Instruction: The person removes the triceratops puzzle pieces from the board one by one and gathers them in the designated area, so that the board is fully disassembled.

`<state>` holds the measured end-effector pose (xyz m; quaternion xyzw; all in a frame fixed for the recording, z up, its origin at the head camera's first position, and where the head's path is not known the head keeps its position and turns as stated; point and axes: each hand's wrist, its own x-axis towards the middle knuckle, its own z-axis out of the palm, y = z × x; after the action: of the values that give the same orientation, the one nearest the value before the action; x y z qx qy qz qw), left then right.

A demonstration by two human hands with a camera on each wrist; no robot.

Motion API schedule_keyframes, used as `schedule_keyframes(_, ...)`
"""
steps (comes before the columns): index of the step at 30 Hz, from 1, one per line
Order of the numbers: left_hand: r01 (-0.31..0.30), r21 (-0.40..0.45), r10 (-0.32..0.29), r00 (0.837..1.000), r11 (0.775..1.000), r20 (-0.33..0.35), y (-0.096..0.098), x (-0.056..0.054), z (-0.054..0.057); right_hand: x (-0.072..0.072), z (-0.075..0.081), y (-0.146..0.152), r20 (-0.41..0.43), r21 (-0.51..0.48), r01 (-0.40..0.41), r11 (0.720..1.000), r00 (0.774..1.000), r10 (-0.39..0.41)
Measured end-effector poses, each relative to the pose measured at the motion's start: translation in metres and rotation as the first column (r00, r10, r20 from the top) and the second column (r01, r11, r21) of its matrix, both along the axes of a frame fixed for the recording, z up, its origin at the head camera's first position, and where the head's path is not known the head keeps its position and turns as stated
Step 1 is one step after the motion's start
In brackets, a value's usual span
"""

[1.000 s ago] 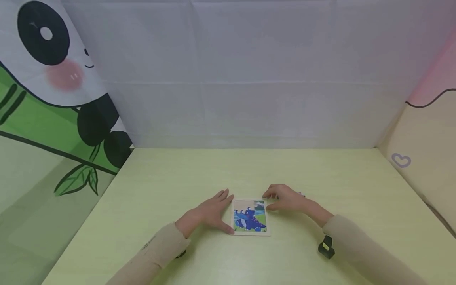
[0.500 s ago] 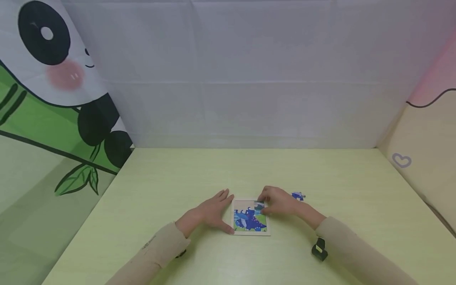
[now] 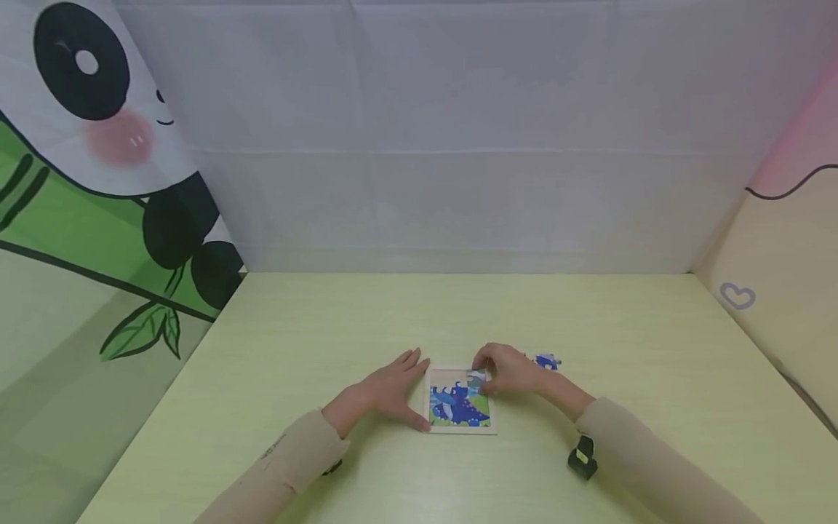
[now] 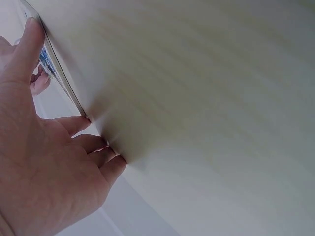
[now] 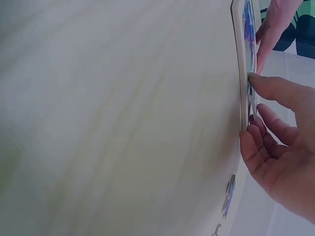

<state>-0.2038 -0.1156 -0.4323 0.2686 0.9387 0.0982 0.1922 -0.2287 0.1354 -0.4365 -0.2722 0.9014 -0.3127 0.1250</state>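
A small jigsaw puzzle with a pale frame (image 3: pixel 461 430) lies on the table, showing a blue dinosaur; its upper left part shows bare beige backing. My left hand (image 3: pixel 390 389) rests along its left side, thumb at the near left corner and fingers extended by the far left corner. At the far right corner, my right hand (image 3: pixel 513 368) pinches a puzzle piece (image 3: pixel 476 378) between thumb and fingers. The right wrist view shows that piece (image 5: pixel 253 101) tilted slightly up from the puzzle, with the other fingertips at the frame's edge.
Beyond the right wrist lies a loose blue puzzle piece (image 3: pixel 547 362), with part of another piece (image 5: pixel 217 229) showing in the right wrist view. A pale cloth wall (image 3: pixel 419 211) stands behind the table (image 3: pixel 314 320), with printed cloths at both sides.
My right hand has moved left from beside the frame onto its far right corner and taken hold of the piece there. Loose pieces behind the wrist are more exposed. My left hand stays put.
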Motion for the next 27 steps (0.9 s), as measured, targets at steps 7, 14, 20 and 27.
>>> schedule_keyframes(7, 0.002, -0.002, -0.002, 1.000, 1.000, -0.004, 0.000, 0.000, 0.000, 0.000, 0.001, 0.003, 0.002, -0.028, -0.032, 0.999, 0.999, 0.032)
schedule_keyframes(14, 0.006, 0.002, -0.006, 1.000, 1.000, -0.005, 0.000, 0.001, 0.000, -0.002, 0.004, 0.008, -0.047, -0.035, -0.101, 0.994, 0.994, 0.100)
schedule_keyframes(20, 0.004, 0.003, -0.004, 1.000, 1.000, -0.006, 0.000, 0.000, 0.001, -0.003, 0.005, 0.010, -0.068, -0.054, -0.132, 0.990, 0.989, 0.129)
schedule_keyframes(27, 0.009, 0.013, -0.009, 1.000, 1.000, -0.005, 0.000, 0.001, 0.004, -0.002, 0.005, 0.011, -0.059, -0.066, -0.139, 0.988, 0.989, 0.136)
